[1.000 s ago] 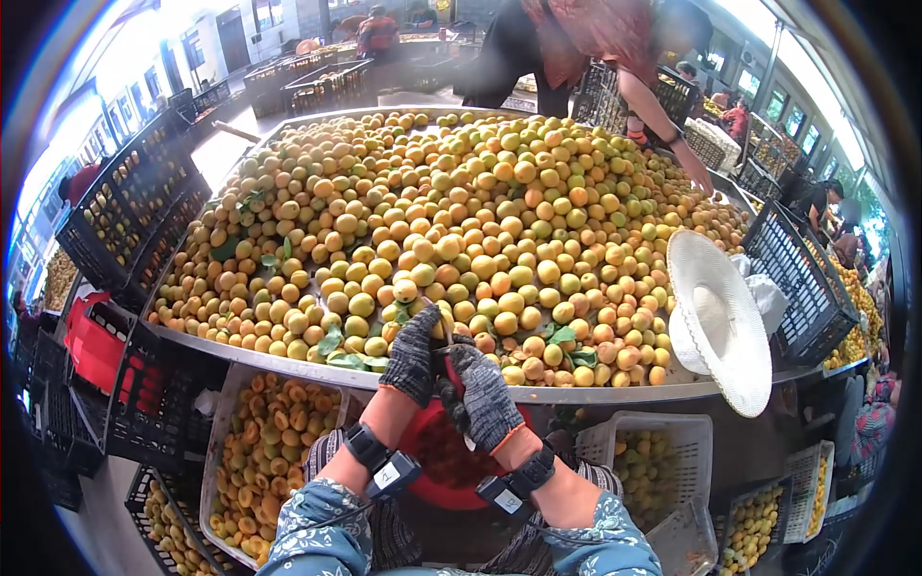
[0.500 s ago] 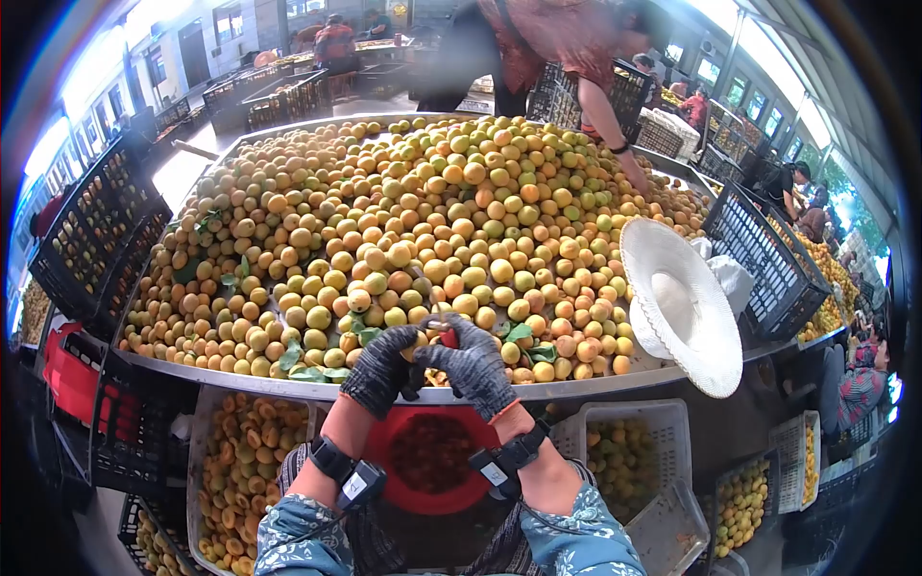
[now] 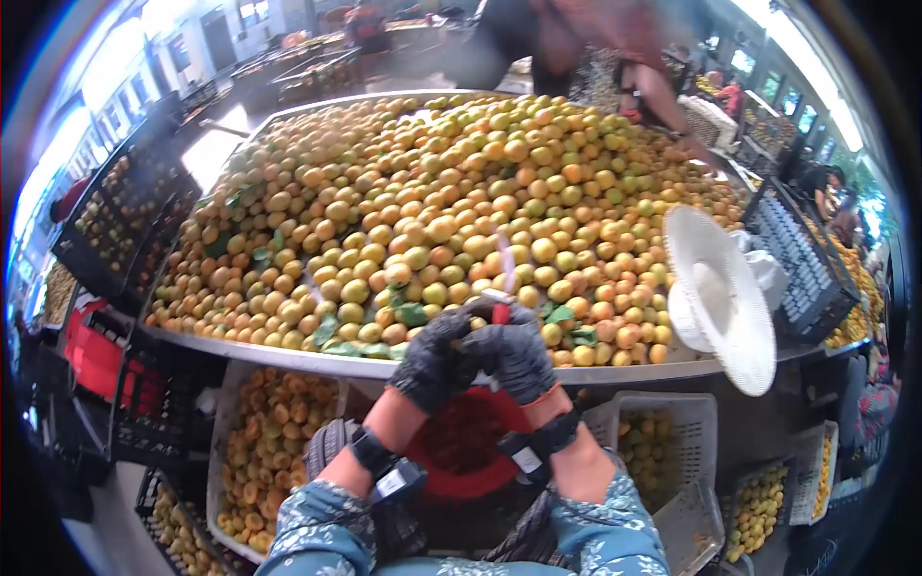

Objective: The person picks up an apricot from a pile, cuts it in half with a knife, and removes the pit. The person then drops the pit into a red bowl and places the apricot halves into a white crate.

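Observation:
Both hands wear dark grey knit gloves and meet above the front rim of a metal table (image 3: pixel 288 360) heaped with apricots (image 3: pixel 461 206). My left hand (image 3: pixel 435 363) is closed around an apricot (image 3: pixel 477 324), of which only a small yellow patch shows. Pressed close beside it, my right hand (image 3: pixel 517 355) grips a small red-handled knife (image 3: pixel 500 313); its blade is blurred. Below the hands stands a red tub (image 3: pixel 466 485) with dark reddish contents. Leaves (image 3: pixel 413 314) lie among the fruit just beyond my fingers.
A white crate (image 3: pixel 219 470) of split apricots stands lower left, another pale crate (image 3: pixel 693 437) with fruit lower right. A white straw hat (image 3: pixel 754 336) rests on the table's right side. Across the table, a person's arm (image 3: pixel 658 96) reaches toward the fruit. Black crates (image 3: pixel 115 221) are stacked left.
The view has shifted, so the table and hat appear farther right. My hands stay together at the table's edge, with the red handle still in the right. The person opposite still reaches down.

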Action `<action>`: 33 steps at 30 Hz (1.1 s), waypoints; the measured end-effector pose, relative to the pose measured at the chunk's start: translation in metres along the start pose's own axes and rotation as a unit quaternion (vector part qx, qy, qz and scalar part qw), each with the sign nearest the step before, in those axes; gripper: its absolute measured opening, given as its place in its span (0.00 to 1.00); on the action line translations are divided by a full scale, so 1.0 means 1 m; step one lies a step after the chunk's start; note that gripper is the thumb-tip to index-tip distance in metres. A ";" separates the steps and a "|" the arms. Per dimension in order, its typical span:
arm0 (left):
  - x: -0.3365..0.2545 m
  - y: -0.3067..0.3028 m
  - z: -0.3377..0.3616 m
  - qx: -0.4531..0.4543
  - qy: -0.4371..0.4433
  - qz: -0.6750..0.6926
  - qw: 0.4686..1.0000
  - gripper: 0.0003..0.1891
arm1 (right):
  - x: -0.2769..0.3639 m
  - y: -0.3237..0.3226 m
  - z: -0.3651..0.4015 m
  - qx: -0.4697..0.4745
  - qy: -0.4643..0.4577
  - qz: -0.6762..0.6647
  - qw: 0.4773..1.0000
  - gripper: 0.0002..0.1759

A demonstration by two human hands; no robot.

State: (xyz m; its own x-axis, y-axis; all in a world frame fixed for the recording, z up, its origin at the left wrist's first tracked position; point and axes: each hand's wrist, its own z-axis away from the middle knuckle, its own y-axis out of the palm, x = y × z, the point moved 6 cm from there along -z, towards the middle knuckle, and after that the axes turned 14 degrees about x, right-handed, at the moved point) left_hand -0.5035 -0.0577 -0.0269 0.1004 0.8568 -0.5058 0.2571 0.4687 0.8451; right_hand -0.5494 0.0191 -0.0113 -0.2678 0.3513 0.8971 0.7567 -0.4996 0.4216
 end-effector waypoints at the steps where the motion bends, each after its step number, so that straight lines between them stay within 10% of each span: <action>1: 0.001 -0.002 0.000 -0.020 0.007 -0.015 1.000 0.15 | 0.003 0.005 0.001 -0.011 -0.010 -0.027 1.000 0.15; 18: 0.005 -0.023 0.021 -0.115 -0.054 0.078 0.989 0.16 | -0.003 0.007 0.018 -0.029 0.008 -0.155 0.987 0.20; 20: -0.016 -0.018 0.019 -0.020 0.082 -0.334 0.939 0.14 | 0.000 0.006 0.016 -0.060 0.005 -0.151 0.987 0.21; 22: -0.027 0.013 0.015 -0.005 0.040 -0.277 0.960 0.13 | -0.004 -0.006 0.014 -0.068 -0.020 -0.164 0.984 0.21; 24: -0.043 0.039 0.016 0.017 0.121 -0.734 0.668 0.15 | -0.001 -0.006 0.014 -0.082 -0.034 -0.149 0.985 0.21; 26: -0.042 0.020 0.020 0.019 0.183 -0.694 0.696 0.16 | 0.009 -0.001 0.018 -0.025 0.002 -0.086 0.996 0.21; 27: -0.035 0.002 0.017 0.011 0.052 -0.379 0.924 0.15 | 0.022 0.010 0.019 -0.026 -0.002 -0.043 0.999 0.19; 28: -0.013 -0.001 0.019 0.001 -0.088 0.000 0.996 0.14 | 0.019 0.012 0.017 -0.027 -0.001 -0.044 0.999 0.19; 33: -0.011 0.001 0.011 -0.081 -0.065 -0.112 0.988 0.22 | 0.021 0.006 0.013 -0.054 0.015 0.147 0.988 0.18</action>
State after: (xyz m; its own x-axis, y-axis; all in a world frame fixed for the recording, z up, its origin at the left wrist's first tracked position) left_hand -0.4935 -0.0692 -0.0223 0.1835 0.6983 -0.6919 0.1299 0.6805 0.7212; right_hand -0.5427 0.0341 0.0086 -0.0643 0.1558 0.9857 0.7370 -0.6586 0.1521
